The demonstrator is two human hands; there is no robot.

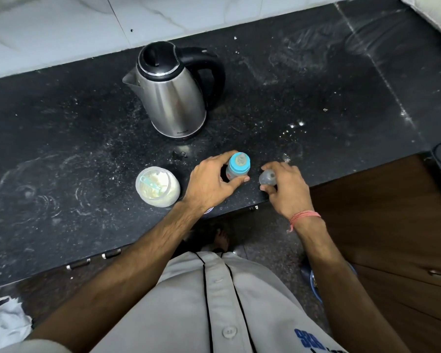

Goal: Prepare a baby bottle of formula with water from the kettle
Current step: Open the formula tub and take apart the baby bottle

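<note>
Bottle (236, 171) stands mid-frame, blue teat ring on, left hand (210, 183) gripping its body. Right hand (281, 186) pinches clear cap (267, 177) just beside. Kettle (172, 90) above, powder jar (157, 186) left, open. Fill level unclear; probably just capping left.

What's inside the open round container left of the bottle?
The translucent round plastic container holds pale cream formula powder with a light blue plastic scoop lying on top. How deep the powder goes cannot be seen.
</note>
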